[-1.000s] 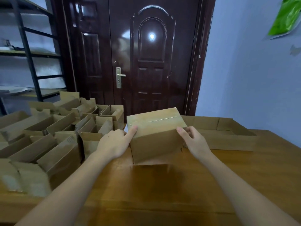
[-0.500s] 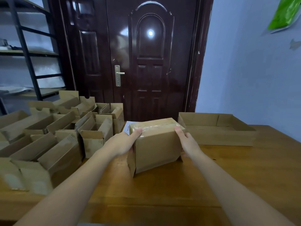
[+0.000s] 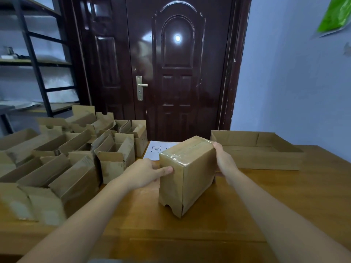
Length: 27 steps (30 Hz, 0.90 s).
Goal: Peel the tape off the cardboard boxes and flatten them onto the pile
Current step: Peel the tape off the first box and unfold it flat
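Observation:
A brown cardboard box [image 3: 197, 179] stands on end on the wooden table [image 3: 284, 202], one corner turned toward me. Clear glossy tape [image 3: 182, 154] covers its top face and wraps over the upper edges. My left hand [image 3: 144, 173] holds the box's left side, thumb pressed on the near left face. My right hand [image 3: 225, 160] grips the upper right side, its fingers wrapped round the far edge. The bottom flaps hang slightly loose at the table.
Several open, untaped cardboard boxes [image 3: 62, 168] crowd the table's left half. A wide shallow cardboard tray [image 3: 266, 160] lies at the back right. A white sheet of paper [image 3: 157, 149] lies behind the box. A dark door and a metal shelf rack [image 3: 36, 69] stand beyond.
Both hands have turned the box from lying with its broad face toward me to standing on end with a corner toward me, and drawn it nearer.

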Motion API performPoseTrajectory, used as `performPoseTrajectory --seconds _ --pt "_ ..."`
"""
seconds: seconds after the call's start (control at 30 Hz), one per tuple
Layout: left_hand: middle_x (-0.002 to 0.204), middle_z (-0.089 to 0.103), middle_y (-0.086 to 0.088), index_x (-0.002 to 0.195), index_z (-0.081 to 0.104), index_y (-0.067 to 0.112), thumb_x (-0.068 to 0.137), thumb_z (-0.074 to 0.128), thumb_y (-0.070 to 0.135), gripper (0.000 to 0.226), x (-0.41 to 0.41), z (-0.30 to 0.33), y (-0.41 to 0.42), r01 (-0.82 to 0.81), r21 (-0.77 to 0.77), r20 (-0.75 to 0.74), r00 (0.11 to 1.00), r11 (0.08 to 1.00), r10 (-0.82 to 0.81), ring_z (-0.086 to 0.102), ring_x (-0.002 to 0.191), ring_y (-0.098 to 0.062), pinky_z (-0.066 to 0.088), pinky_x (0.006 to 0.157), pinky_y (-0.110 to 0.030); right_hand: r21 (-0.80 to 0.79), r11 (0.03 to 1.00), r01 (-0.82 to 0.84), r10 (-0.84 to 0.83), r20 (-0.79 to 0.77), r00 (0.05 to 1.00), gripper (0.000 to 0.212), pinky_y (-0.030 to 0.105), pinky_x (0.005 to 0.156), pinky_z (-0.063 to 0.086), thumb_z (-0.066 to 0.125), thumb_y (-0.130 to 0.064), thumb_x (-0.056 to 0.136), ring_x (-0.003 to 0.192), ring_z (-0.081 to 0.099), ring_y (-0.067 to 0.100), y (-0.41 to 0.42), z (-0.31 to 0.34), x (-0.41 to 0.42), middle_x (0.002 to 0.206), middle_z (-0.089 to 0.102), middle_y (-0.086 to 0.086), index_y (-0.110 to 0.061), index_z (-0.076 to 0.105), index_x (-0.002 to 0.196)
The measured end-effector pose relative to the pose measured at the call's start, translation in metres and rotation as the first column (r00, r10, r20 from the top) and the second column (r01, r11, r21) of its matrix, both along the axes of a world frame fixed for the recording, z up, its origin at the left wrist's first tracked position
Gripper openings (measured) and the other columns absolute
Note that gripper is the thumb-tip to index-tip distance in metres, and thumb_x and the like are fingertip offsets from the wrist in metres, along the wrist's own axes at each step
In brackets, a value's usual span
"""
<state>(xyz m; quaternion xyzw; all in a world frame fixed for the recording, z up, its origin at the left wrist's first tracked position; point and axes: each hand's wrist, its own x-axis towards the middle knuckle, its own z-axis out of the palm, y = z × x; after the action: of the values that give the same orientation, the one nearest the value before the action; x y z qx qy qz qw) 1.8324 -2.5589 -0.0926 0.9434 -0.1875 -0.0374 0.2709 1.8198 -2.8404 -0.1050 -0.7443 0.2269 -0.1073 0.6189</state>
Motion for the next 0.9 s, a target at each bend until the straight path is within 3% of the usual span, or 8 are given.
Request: performPoseTrajectory --seconds 0.07,0.17,0.23,0.3,0.5,0.57,0.77,0.9 --pt "0.099 0.065 0.008 0.102 0.057 0.021 0.059 0.06 0.09 0.082 0.002 -0.007 0.002 -0.088 -0.086 0.062 0.994 0.992 0.093 0.063 0.088 -0.011 0.053 0.073 -0.031 0.015 0.999 -0.034 0.034 -0.012 0.999 0.083 0.055 0.113 0.042 0.038 -0.076 0.093 0.138 0.044 0.029 0.0 0.001 0.002 0.154 0.044 0.004 -0.021 0.035 0.156" --pt "0.148 0.029 0.019 0.146 0.03 0.04 0.053 0.08 0.081 0.114 -0.001 -0.011 -0.003 0.09 -0.347 0.062 0.995 0.934 -0.072 0.043 0.132 -0.012 0.05 0.105 -0.04 0.042 0.991 -0.127 0.129 -0.046 0.991 0.097 0.053 0.11 0.045 0.038 -0.088 0.082 0.132 0.051 0.027 0.003 0.0 0.007 0.151 0.05 0.003 -0.023 0.04 0.154" --pt "0.151 0.013 0.034 0.15 0.024 0.051 0.061 0.085 0.071 0.11 -0.008 -0.012 -0.011 0.269 -0.346 0.111 0.963 0.899 -0.245 0.03 0.139 -0.005 0.046 0.111 -0.038 0.078 0.979 -0.186 0.19 -0.048 0.981 0.096 0.051 0.108 0.047 0.035 -0.091 0.081 0.129 0.054 0.027 0.01 -0.001 0.008 0.144 0.057 0.004 -0.023 0.053 0.146" --pt "0.157 0.008 0.034 0.147 0.031 0.057 0.067 0.082 0.071 0.096 -0.013 -0.016 -0.021 0.336 -0.293 0.185 0.938 0.895 -0.292 0.03 0.139 0.0 0.046 0.111 -0.034 0.12 0.964 -0.239 0.247 -0.06 0.967 0.095 0.05 0.108 0.047 0.031 -0.095 0.078 0.128 0.057 0.027 0.02 -0.003 0.005 0.137 0.063 0.004 -0.025 0.064 0.134" --pt "0.16 0.016 0.03 0.148 0.035 0.053 0.068 0.071 0.083 0.092 -0.022 -0.029 -0.035 0.269 -0.331 0.271 0.945 0.904 -0.182 0.038 0.135 -0.001 0.053 0.102 -0.029 0.196 0.945 -0.262 0.295 -0.161 0.942 0.055 0.04 0.093 0.052 0.045 -0.069 0.098 0.109 0.065 0.027 0.025 -0.037 -0.015 0.108 0.076 0.007 -0.025 0.074 0.111" --pt "0.159 0.018 0.031 0.148 0.036 0.052 0.068 0.068 0.085 0.092 -0.024 -0.03 -0.036 0.25 -0.352 0.288 0.946 0.902 -0.15 0.039 0.133 0.0 0.053 0.101 -0.027 0.218 0.949 -0.229 0.271 -0.187 0.944 0.05 0.038 0.079 0.055 0.051 -0.065 0.098 0.101 0.066 0.028 0.026 -0.044 -0.02 0.1 0.077 0.008 -0.021 0.073 0.11" --pt "0.155 0.026 0.031 0.148 0.037 0.048 0.069 0.065 0.085 0.091 -0.026 -0.03 -0.039 0.187 -0.421 0.302 0.952 0.887 -0.058 0.041 0.132 -0.001 0.05 0.102 -0.027 0.3 0.936 -0.183 0.261 -0.246 0.933 0.069 0.052 0.097 0.055 0.063 -0.078 0.081 0.11 0.065 0.035 0.025 -0.045 -0.023 0.116 0.07 0.013 -0.02 0.065 0.118" --pt "0.154 0.024 0.031 0.149 0.036 0.046 0.07 0.064 0.084 0.092 -0.025 -0.024 -0.034 0.227 -0.331 0.301 0.945 0.916 -0.126 0.044 0.127 -0.001 0.055 0.098 -0.026 0.082 0.98 -0.184 0.199 -0.278 0.94 0.076 0.051 0.099 0.054 0.054 -0.077 0.086 0.116 0.059 0.032 0.016 -0.042 -0.025 0.129 0.062 0.01 -0.021 0.054 0.137"
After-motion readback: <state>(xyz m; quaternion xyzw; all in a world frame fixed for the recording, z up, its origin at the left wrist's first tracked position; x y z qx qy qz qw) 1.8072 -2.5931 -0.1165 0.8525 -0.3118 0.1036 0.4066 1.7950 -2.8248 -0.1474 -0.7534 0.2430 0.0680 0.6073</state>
